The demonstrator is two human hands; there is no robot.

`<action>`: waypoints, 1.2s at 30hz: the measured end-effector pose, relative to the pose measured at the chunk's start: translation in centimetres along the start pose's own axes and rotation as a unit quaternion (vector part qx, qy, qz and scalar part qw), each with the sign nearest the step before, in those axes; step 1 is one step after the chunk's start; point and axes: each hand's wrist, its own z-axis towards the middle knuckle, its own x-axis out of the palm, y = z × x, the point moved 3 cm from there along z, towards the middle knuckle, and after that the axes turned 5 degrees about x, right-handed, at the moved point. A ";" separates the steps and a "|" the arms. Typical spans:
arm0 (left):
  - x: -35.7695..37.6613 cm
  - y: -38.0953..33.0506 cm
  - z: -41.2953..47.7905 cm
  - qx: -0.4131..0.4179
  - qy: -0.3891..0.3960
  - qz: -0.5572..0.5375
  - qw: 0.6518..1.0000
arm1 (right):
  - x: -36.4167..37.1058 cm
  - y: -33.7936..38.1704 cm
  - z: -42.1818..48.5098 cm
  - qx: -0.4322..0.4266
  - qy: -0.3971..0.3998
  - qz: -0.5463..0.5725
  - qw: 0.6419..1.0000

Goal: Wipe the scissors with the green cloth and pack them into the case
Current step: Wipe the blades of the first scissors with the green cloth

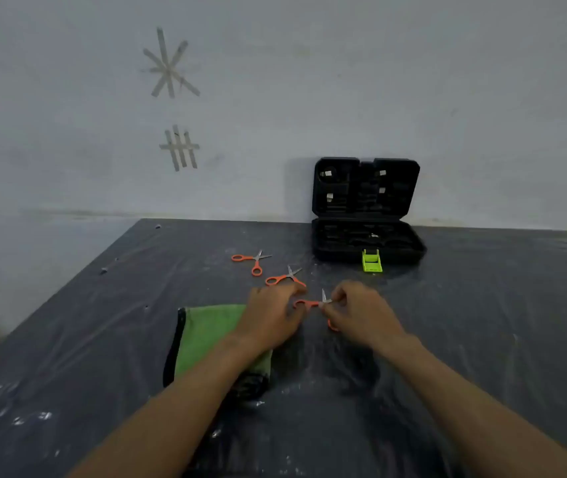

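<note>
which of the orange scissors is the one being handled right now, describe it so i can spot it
Start at the open black case against the wall, then come toward the camera past its lime latch. The held scissors sit between the left hand and right hand. Unlike the two loose pairs lying further left, hands grip this one.

1. The small orange-handled scissors (313,302) between the hands are partly hidden: the right hand (361,313) covers most of one handle loop.
2. The left forearm hides the right part of the green cloth with black edging (206,334).
3. The open black plastic case (366,208) shows moulded recesses too dark to make out.
4. Both forearms are cut off by the bottom edge.
5. The dark plastic-covered counter (102,391) runs beyond the lower and right edges.
</note>
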 end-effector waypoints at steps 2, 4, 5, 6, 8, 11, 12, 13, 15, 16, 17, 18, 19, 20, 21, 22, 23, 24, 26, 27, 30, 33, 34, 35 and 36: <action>0.6 -0.1 -0.6 0.008 0.004 0.010 1.000 | 0.8 -0.4 -1.3 0.037 0.009 -0.021 0.999; 1.2 -0.3 -1.0 0.000 0.007 0.034 0.999 | 1.5 -1.0 -2.1 0.047 -0.010 -0.011 0.999; 1.5 -0.4 -1.1 -0.004 0.010 0.052 0.999 | 1.6 -1.0 -2.3 0.047 -0.019 -0.003 0.999; 1.7 -0.6 -1.2 -0.005 0.018 0.075 0.997 | 1.6 -0.9 -2.5 0.044 -0.028 -0.005 0.999; 1.9 -0.8 -1.1 -0.008 0.033 0.105 0.994 | 1.6 -0.8 -2.6 0.045 -0.039 -0.008 0.998; 1.6 -1.2 -0.9 -0.033 0.036 0.079 0.996 | 1.8 -0.8 -2.8 0.056 -0.044 0.009 0.997; 1.5 -1.1 -0.8 -0.042 0.039 0.065 0.996 | 1.9 -0.8 -2.8 0.054 -0.044 0.016 0.997; 1.5 -1.1 -0.7 -0.049 0.036 0.057 0.997 | 1.9 -0.9 -2.7 0.054 -0.041 0.030 0.997; 1.5 -1.0 -0.4 -0.058 0.023 0.045 0.997 | 1.9 -0.8 -2.6 0.052 -0.030 0.078 0.995; 1.3 -1.1 -0.3 -0.068 0.011 0.031 0.997 | 1.9 -0.9 -2.5 0.051 -0.029 0.113 0.992; 1.1 -1.1 -0.2 -0.080 -0.003 0.012 0.997 | 1.9 -0.9 -2.4 0.048 -0.032 0.146 0.988; 0.8 -1.1 0.0 -0.094 -0.010 -0.008 0.996 | 1.8 -0.8 -2.3 0.046 -0.034 0.172 0.984; 0.7 -0.9 0.2 -0.103 -0.011 -0.027 0.994 | 1.7 -0.7 -2.3 0.043 -0.033 0.194 0.980; 0.6 -0.8 0.4 -0.106 -0.004 -0.043 0.993 | 1.6 -0.5 -2.3 0.039 -0.029 0.215 0.975; 0.5 -0.8 0.5 -0.105 0.006 -0.065 0.992 | 1.6 -0.3 -2.2 0.034 -0.027 0.236 0.971; 0.2 -0.7 0.6 -0.106 0.007 -0.105 0.989 | 1.5 0.0 -2.2 0.030 -0.026 0.255 0.966; 0.0 -0.5 0.6 -0.109 -0.001 -0.156 0.982 | 1.4 0.3 -2.2 0.025 -0.024 0.274 0.961; -0.2 -0.4 0.6 -0.113 -0.011 -0.213 0.970 | 1.2 0.7 -2.1 0.020 -0.020 0.287 0.958; -1.2 -0.7 0.4 -0.115 -0.033 -0.302 0.946 | 1.0 1.6 -2.0 0.007 -0.011 0.306 0.952; -1.9 -0.8 0.3 -0.117 -0.047 -0.326 0.937 | 1.0 2.1 -1.9 -0.001 -0.008 0.318 0.948; -3.4 -0.2 -0.2 -0.120 -0.082 -0.375 0.916 | 1.2 3.5 -1.5 -0.019 -0.003 0.353 0.936; -4.0 1.4 -0.6 -0.145 -0.089 -0.418 0.892 | 2.0 4.8 -1.1 -0.029 0.007 0.365 0.931; -4.2 1.9 -0.8 -0.158 -0.098 -0.436 0.881 | 2.3 5.3 -1.0 -0.032 0.010 0.373 0.927; -4.3 2.6 -1.0 -0.172 -0.110 -0.457 0.866 | 2.6 5.9 -0.9 -0.037 0.011 0.382 0.923; -4.5 3.2 -1.2 -0.185 -0.123 -0.485 0.846 | 2.8 6.6 -0.8 -0.041 0.012 0.391 0.919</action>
